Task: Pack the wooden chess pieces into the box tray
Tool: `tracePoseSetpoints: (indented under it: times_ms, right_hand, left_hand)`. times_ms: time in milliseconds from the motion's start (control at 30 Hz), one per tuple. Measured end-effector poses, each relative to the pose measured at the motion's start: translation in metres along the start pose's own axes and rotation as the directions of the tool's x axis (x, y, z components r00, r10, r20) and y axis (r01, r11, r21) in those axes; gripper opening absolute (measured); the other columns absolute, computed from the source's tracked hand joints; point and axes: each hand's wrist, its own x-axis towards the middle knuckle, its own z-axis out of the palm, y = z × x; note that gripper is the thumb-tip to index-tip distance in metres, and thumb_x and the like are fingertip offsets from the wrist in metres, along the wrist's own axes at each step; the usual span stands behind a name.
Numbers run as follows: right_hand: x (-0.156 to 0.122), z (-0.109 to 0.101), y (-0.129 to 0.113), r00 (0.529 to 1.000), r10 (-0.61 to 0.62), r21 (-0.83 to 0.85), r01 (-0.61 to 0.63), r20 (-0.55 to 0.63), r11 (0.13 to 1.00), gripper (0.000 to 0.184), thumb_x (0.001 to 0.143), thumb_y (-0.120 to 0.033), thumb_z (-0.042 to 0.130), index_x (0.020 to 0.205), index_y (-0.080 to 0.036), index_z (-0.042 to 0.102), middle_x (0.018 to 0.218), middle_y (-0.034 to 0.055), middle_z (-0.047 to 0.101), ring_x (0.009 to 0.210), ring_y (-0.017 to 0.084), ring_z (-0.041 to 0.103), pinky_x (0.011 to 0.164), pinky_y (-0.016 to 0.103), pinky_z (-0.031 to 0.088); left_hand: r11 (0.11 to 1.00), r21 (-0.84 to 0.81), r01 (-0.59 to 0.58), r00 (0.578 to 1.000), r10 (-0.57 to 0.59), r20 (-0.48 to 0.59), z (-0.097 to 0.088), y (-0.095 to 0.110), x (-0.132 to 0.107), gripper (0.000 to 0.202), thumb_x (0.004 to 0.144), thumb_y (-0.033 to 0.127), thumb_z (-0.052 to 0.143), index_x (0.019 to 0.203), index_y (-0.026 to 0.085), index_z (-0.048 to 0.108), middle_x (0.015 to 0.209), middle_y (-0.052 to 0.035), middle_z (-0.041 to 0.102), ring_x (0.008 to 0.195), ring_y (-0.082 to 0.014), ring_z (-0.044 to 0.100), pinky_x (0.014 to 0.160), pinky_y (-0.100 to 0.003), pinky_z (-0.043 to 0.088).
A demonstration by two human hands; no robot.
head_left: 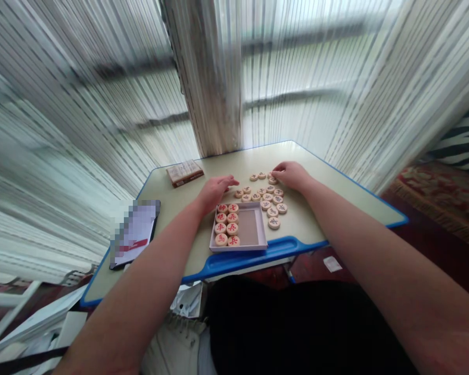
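My left hand (pixel 214 192) hovers at the far left corner of a shallow white box (pixel 261 245), fingers stretched to the right and holding nothing. Two columns of round wooden Chinese chess pieces with red characters (pixel 232 229) fill the box's left side; its right side shows a bare bottom. Beyond and right of the box, several dark-marked Chinese chess pieces (pixel 267 197) lie loosely on the table. At the far side of this group, the fingertips of my right hand (pixel 291 175) close on a Chinese chess piece (pixel 270 175), partly hidden by the fingers.
The pale table (pixel 316 208) has a blue rim with a moulded tray (pixel 254 254) at the near edge. A brown-and-cream box (pixel 185 173) lies at the back left. A tablet-like device (pixel 136 234), partly pixelated, rests at the left edge. Striped curtains (pixel 297 78) hang behind.
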Motion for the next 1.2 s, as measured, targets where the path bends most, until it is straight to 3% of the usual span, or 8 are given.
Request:
tracePoseSetpoints:
  times_ms: [133, 433, 667, 800, 900, 1000, 1067, 1200]
  right_hand:
    - [-0.001, 0.0, 0.001, 1.0, -0.006, 0.055, 0.006, -0.007, 0.998, 0.029, 0.079, -0.024, 0.057, 0.103, -0.013, 0.068, 0.097, 0.0094, 0.07, 0.088, 0.017, 0.063, 0.078, 0.026, 0.046]
    - [-0.001, 0.0, 0.0, 1.0, -0.02, 0.169, 0.016, 0.022, 0.986, 0.021, 0.07, -0.023, 0.066, 0.088, -0.013, 0.07, 0.086, 0.0076, 0.071, 0.08, 0.017, 0.063, 0.075, 0.028, 0.048]
    - [-0.006, -0.012, -0.006, 0.996, -0.013, 0.322, 0.041, -0.089, 0.946, 0.026, 0.071, -0.024, 0.065, 0.093, -0.01, 0.066, 0.087, 0.0094, 0.069, 0.075, 0.015, 0.062, 0.07, 0.028, 0.049]
    - [-0.037, -0.037, -0.018, 0.963, -0.086, 0.59, 0.226, -0.257, 0.775, 0.026, 0.07, -0.029, 0.065, 0.09, -0.012, 0.064, 0.086, 0.0092, 0.069, 0.077, 0.016, 0.063, 0.068, 0.031, 0.049]
    - [-0.085, -0.046, -0.032, 0.96, -0.232, 0.699, 0.274, -0.156, 0.661, 0.024, 0.071, -0.033, 0.064, 0.088, -0.015, 0.063, 0.084, 0.0072, 0.07, 0.077, 0.017, 0.063, 0.065, 0.029, 0.049]
    - [-0.131, -0.04, -0.044, 0.913, -0.406, 0.613, 0.295, 0.045, 0.733, 0.018, 0.074, -0.035, 0.062, 0.083, -0.018, 0.065, 0.079, 0.0036, 0.069, 0.072, 0.015, 0.062, 0.065, 0.029, 0.049]
    - [-0.148, -0.03, -0.049, 0.881, -0.47, 0.409, 0.411, 0.053, 0.815, 0.011, 0.076, -0.029, 0.061, 0.079, -0.021, 0.068, 0.076, 0.0019, 0.067, 0.07, 0.015, 0.059, 0.066, 0.029, 0.047]
    - [-0.151, -0.006, -0.053, 0.834, -0.55, 0.162, 0.537, 0.047, 0.828, 0.01, 0.076, -0.024, 0.063, 0.083, -0.023, 0.069, 0.077, 0.0021, 0.067, 0.079, 0.018, 0.057, 0.075, 0.033, 0.044]
  left_hand:
    - [1.0, 0.009, -0.01, 1.0, 0.01, -0.007, 0.0, 0.0, 0.0, 0.047, 0.078, 0.048, 0.043, 0.083, 0.01, 0.07, 0.099, -0.0136, 0.069, 0.096, -0.0231, 0.059, 0.084, -0.036, 0.046]
    - [0.995, 0.095, -0.011, 1.0, 0.01, 0.021, -0.002, 0.002, -0.001, 0.045, 0.079, 0.047, 0.043, 0.084, 0.011, 0.07, 0.096, -0.0117, 0.069, 0.092, -0.0214, 0.059, 0.083, -0.034, 0.046]
    - [0.954, 0.264, -0.139, 0.99, 0.142, 0.01, -0.001, 0.002, 0.001, 0.042, 0.082, 0.042, 0.04, 0.092, 0.013, 0.069, 0.105, -0.0108, 0.067, 0.1, -0.0226, 0.058, 0.092, -0.037, 0.043]
    - [0.798, 0.555, -0.235, 0.964, 0.264, 0.028, -0.003, 0.003, 0.0, 0.042, 0.082, 0.043, 0.043, 0.096, 0.013, 0.068, 0.115, -0.0129, 0.063, 0.115, -0.0257, 0.05, 0.104, -0.04, 0.031]
    - [0.744, 0.613, -0.267, 0.96, 0.259, 0.104, -0.003, 0.005, -0.001, 0.042, 0.083, 0.045, 0.041, 0.094, 0.015, 0.069, 0.111, -0.0113, 0.064, 0.111, -0.0244, 0.052, 0.102, -0.038, 0.034]
    - [0.732, 0.617, -0.288, 0.957, 0.251, 0.148, -0.002, 0.007, -0.003, 0.042, 0.084, 0.046, 0.04, 0.091, 0.017, 0.069, 0.104, -0.0092, 0.067, 0.104, -0.0224, 0.056, 0.097, -0.035, 0.038]
    - [0.738, 0.609, -0.29, 0.956, 0.258, 0.142, -0.002, 0.008, -0.003, 0.042, 0.084, 0.046, 0.04, 0.09, 0.016, 0.069, 0.102, -0.0096, 0.067, 0.102, -0.0226, 0.056, 0.096, -0.034, 0.038]
    - [0.811, 0.541, -0.222, 0.974, 0.208, 0.088, -0.003, 0.01, -0.005, 0.045, 0.082, 0.049, 0.041, 0.09, 0.015, 0.069, 0.097, -0.0093, 0.069, 0.094, -0.0219, 0.059, 0.087, -0.032, 0.043]
